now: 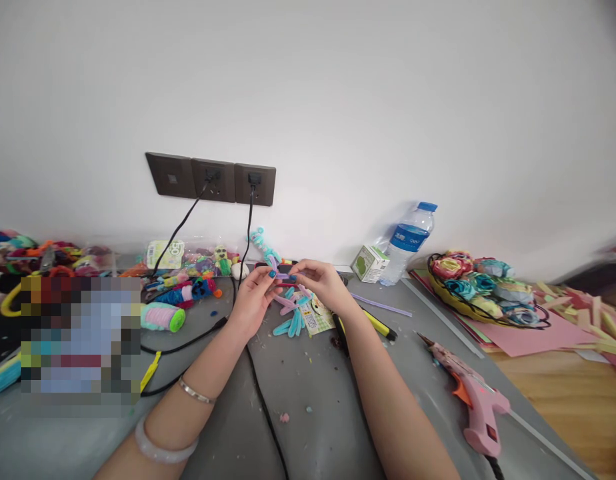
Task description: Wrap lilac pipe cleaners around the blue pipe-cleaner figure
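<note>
My left hand [255, 295] pinches a purple pipe cleaner [283, 276], which has a small bend standing up near the fingertips. On the same piece, my right hand [322, 285] is closed from the other side. Just below the hands lie looped light-blue pipe cleaners [291, 325] and a pink one [287, 305], beside a small green-checked card [317, 313]. A straight purple pipe cleaner [383, 305] rests right of my right hand. Behind the hands stands a twisted turquoise piece [259, 241]. My right forearm partly hides a yellow-and-black tool [379, 327].
A pink glue gun [471, 393] lies at the right, near a water bottle [408, 243], a small green-and-white box [369, 264] and a basket of paper flowers [481, 293]. Black cables [258, 373] cross the grey table [213, 433]. Colourful yarn crafts [188, 290] crowd the left.
</note>
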A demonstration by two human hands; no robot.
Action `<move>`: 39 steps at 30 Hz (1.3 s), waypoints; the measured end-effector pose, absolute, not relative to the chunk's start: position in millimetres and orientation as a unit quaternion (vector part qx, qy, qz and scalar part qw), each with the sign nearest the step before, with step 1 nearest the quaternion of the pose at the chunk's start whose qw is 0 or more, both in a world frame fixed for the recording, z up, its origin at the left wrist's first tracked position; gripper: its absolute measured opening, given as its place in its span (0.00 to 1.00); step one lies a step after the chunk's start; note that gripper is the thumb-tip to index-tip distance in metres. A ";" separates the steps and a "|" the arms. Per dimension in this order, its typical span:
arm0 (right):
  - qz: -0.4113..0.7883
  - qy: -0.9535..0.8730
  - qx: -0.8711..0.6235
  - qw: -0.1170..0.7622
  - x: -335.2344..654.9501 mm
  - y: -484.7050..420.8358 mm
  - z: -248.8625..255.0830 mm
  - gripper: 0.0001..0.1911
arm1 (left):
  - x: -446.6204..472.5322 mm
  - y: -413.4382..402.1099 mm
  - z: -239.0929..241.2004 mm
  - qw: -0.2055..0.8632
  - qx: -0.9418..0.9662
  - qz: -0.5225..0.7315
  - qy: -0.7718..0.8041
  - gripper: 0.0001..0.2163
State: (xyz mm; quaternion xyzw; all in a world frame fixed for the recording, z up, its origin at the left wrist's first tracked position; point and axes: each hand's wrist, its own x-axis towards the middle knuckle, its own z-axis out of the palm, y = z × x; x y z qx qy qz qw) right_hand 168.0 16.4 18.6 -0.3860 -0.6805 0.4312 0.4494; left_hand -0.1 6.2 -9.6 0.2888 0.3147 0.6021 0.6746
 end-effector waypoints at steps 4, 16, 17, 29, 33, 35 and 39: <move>0.425 -0.679 -0.402 0.444 168.2 15.8 18.3 0.12 | -0.6 5.2 -9.0 0.662 0.313 0.601 0.320 0.16; 0.389 -0.693 -0.433 0.425 170.1 16.8 16.6 0.12 | -6.8 9.2 -18.8 0.505 0.528 0.576 0.367 0.08; 0.390 -0.692 -0.433 0.426 169.7 16.7 16.5 0.12 | -6.6 8.8 -18.4 0.497 0.532 0.576 0.373 0.08; 0.394 -0.691 -0.426 0.432 169.2 18.9 15.8 0.12 | -4.6 9.3 -20.6 0.484 0.504 0.598 0.393 0.09; 0.381 -0.697 -0.430 0.429 170.3 18.9 15.7 0.12 | -4.2 8.6 -20.9 0.477 0.510 0.602 0.386 0.09; 0.379 -0.699 -0.429 0.429 171.2 18.3 16.2 0.11 | -4.5 9.0 -21.2 0.480 0.515 0.601 0.378 0.09; 0.405 -0.696 -0.410 0.428 172.4 16.8 18.2 0.12 | -4.9 9.8 -21.1 0.487 0.514 0.602 0.369 0.09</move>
